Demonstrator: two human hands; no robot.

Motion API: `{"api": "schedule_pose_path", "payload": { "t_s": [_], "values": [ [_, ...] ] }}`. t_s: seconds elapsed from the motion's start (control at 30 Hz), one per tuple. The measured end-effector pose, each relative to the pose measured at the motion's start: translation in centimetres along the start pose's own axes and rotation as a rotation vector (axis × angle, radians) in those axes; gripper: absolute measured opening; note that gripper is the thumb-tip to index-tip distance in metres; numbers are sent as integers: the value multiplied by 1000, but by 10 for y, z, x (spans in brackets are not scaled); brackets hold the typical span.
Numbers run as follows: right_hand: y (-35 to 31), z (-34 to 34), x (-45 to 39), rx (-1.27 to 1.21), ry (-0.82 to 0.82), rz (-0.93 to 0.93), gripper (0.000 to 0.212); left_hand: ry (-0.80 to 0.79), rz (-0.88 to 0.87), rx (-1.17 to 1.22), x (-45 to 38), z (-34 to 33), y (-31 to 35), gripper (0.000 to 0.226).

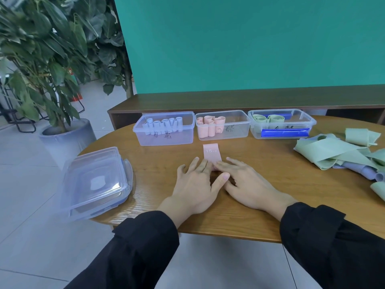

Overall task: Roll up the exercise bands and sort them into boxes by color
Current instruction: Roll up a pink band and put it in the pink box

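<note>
From my remote station I see a pale pink band (pixel 212 153) printed with white "15 LB" lettering, lying on a table (pixel 158 170) of warm brown wood grain. Three clear plastic boxes stand behind it: the left box (pixel 164 128) holds pale lavender-blue rolls (pixel 163 124), the middle box (pixel 222 125) salmon-pink rolls (pixel 210 125), and the right box (pixel 281 123) sage-green rolls (pixel 268 118) with a vivid blue strip (pixel 284 133) at its front wall. Black handwriting marks each box. A loose heap (pixel 341 152) mixes mint green with lavender. The stacked lids (pixel 95 182) are translucent with blue clips. I note black sleeves (pixel 135 247), a flat teal wall (pixel 250 42) and dark green leaves (pixel 45 38).
</note>
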State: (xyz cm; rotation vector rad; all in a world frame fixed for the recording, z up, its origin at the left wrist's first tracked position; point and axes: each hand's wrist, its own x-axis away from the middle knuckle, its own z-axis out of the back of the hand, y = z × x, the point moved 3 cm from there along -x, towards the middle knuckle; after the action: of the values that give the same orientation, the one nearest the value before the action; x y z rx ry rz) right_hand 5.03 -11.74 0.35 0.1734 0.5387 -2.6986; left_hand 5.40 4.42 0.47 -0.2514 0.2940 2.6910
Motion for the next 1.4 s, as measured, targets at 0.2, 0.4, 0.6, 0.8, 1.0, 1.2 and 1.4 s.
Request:
{"api": "schedule_pose_path", "payload": {
  "t_s": [0.2, 0.4, 0.6, 0.8, 1.0, 1.2, 1.4],
  "values": [
    [6, -3, -8, 30, -73, -49, 57, 63, 16, 73, -7, -2, -1, 76],
    [9, -2, -21, 52, -108, -56, 58, 50, -6, 51, -9, -4, -2, 61],
    [8, -1, -21, 18, -14, -4, 61, 28, 21, -9, -22, -8, -4, 74],
    [14, -5, -27, 39, -51, -31, 60, 33, 43, 8, -30, -7, -1, 76],
    [17, 1, -38, 38, -97, -46, 58, 99, 38, 29, -31, -8, -1, 67],
    [18, 3, -48, 35, -116, -34, 55, 54, 50, 26, -37, -12, -4, 64],
    [15, 7, -45, -11, 50, 7, 58, -3, 74, 1, -43, -7, -2, 71]
  ]
}}
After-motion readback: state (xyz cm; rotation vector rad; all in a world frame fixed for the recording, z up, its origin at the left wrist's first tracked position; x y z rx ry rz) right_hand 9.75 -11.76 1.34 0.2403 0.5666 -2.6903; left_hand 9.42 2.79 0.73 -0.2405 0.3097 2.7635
